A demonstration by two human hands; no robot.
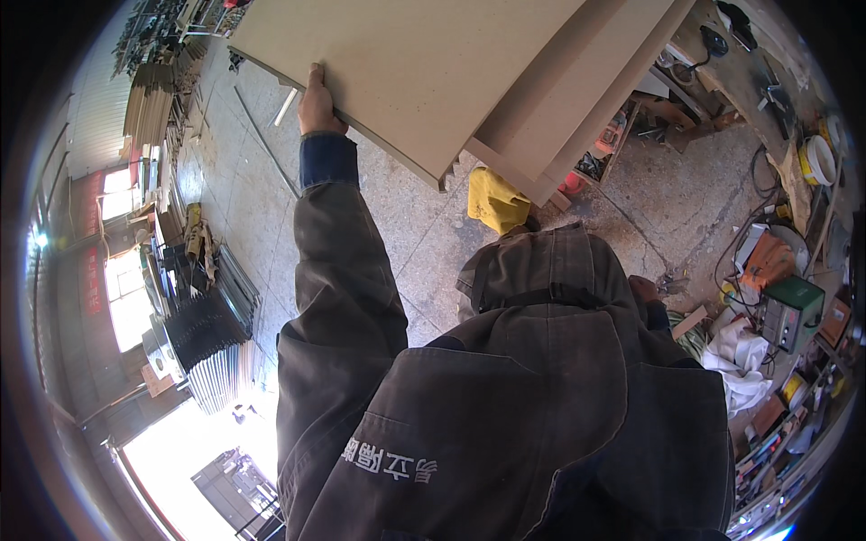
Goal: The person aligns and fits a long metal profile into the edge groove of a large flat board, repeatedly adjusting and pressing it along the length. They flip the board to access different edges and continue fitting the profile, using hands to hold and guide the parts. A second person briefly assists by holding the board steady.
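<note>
the left hand (317,97) clamps the near edge of a large tan board (406,63), steadying it flat above a second board (577,99). the right hand (643,288), below them, is too hidden to tell.

Left hand (317,97) on board (424,63) edge, above floor (244,189)

Left arm stretched out long and nearly straight, dark jacket sleeve with a blue cuff at the wrist. Left hand (318,104) closed over the near edge of the tan board (424,63), thumb side up, fingers wrapped under and hidden. Right arm bent, held low and well back from the board; right hand (643,288) barely showing past the jacket, grip unreadable.
</note>
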